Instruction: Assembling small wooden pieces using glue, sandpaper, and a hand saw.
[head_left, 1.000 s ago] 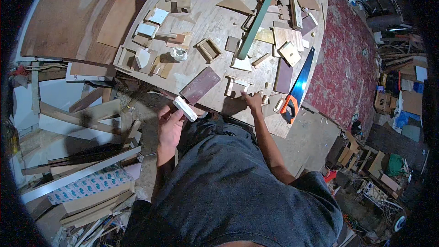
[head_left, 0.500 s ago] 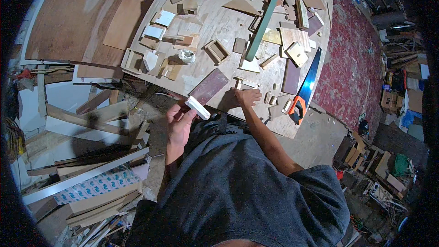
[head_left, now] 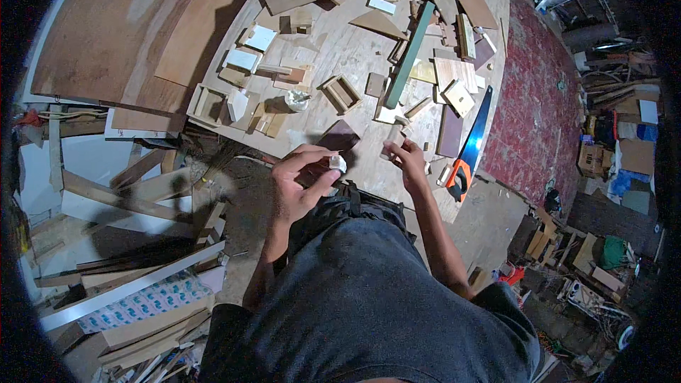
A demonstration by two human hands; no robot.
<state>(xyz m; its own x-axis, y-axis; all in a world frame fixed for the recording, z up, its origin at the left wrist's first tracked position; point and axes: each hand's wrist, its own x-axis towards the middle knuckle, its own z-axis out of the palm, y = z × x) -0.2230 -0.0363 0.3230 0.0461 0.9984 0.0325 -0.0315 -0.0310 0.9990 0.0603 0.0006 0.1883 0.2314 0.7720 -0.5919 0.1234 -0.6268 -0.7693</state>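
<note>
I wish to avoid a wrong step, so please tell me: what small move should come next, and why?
Perhaps bring the white piece toward the wooden piece: the left hand pinches the first, the right hand seems to grip the second, and a gap separates them.

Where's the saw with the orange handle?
In the head view, the handsaw lies along the right edge of the worktable, beside the maroon board, to the right of the right hand.
</note>
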